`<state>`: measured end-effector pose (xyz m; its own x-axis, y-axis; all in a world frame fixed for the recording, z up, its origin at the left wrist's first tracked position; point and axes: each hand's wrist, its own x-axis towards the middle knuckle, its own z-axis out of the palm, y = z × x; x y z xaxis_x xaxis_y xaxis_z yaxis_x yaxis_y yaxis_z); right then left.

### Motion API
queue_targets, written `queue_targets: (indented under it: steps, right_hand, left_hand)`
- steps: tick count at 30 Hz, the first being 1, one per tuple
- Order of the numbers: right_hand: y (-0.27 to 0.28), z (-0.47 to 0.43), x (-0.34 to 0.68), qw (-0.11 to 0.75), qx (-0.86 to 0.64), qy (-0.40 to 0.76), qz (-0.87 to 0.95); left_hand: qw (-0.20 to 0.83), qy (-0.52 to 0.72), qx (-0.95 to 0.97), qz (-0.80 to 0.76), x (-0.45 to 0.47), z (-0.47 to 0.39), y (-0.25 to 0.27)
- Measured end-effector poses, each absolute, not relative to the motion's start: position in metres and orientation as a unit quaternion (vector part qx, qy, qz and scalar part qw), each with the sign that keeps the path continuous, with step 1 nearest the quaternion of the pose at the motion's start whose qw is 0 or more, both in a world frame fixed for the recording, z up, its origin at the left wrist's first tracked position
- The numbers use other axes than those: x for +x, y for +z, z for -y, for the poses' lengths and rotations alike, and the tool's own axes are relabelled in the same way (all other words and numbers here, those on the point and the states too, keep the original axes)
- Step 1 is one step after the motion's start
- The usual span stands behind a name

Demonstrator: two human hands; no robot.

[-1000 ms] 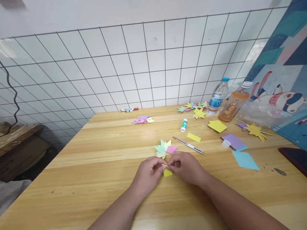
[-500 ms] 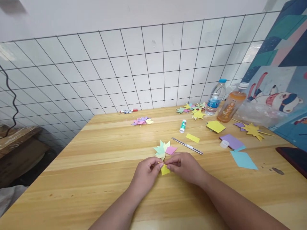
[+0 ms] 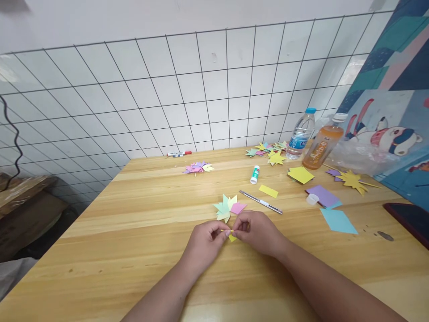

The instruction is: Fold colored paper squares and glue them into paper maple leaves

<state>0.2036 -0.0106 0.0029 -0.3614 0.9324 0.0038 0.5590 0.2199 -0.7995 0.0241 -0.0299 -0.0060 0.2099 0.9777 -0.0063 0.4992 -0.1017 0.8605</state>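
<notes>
Between the fingertips of my left hand [image 3: 207,240] and my right hand [image 3: 254,228] is a small piece of yellow paper [image 3: 232,238]. Both hands pinch it just above the table, and my fingers hide much of it. Just beyond them lies a pointed paper shape [image 3: 224,208] of pale green and light yellow pieces, with a pink paper piece [image 3: 238,208] at its right side close to my right fingers. A slim utility knife [image 3: 260,201] rests behind my right hand, and a yellow paper strip [image 3: 268,191] lies past it.
A glue stick [image 3: 255,175] stands uncapped, its white cap [image 3: 313,199] farther right. Coloured paper sheets [image 3: 338,221] and a yellow paper star [image 3: 351,180] lie at right. A water bottle [image 3: 300,136] and an orange drink bottle [image 3: 322,143] stand near the tiled wall. Markers [image 3: 179,154] lie at the back.
The yellow paper has tipped between my fingers and now shows mostly as a thin edge, with less of its face visible. Both hands stay in nearly the same place.
</notes>
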Motion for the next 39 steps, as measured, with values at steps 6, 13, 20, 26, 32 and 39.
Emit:
queue_targets:
  steps: [6,13,20,26,32,39]
  right_hand:
    - [0.0,0.009,0.205,0.266,-0.465,0.463,0.706]
    - [-0.001,0.008,0.204,0.278,-0.484,0.462,0.69]
    - [0.002,0.01,0.203,0.281,-0.49,0.466,0.681]
    - [0.003,0.008,0.202,0.288,-0.491,0.512,0.644]
    - [0.005,0.007,0.202,0.286,-0.483,0.503,0.658]
    - [0.005,0.011,0.204,0.286,-0.46,0.455,0.706]
  left_hand:
    - [0.429,0.344,0.639,-0.538,0.022,0.028,-0.006]
    - [0.361,0.306,0.697,-0.539,0.024,0.032,-0.003]
    - [0.256,0.233,0.777,-0.526,0.022,0.035,0.01]
    - [0.24,0.245,0.757,-0.556,0.021,0.036,0.012]
    - [0.261,0.259,0.735,-0.57,0.023,0.035,0.008]
    - [0.262,0.267,0.766,-0.524,0.023,0.036,0.007]
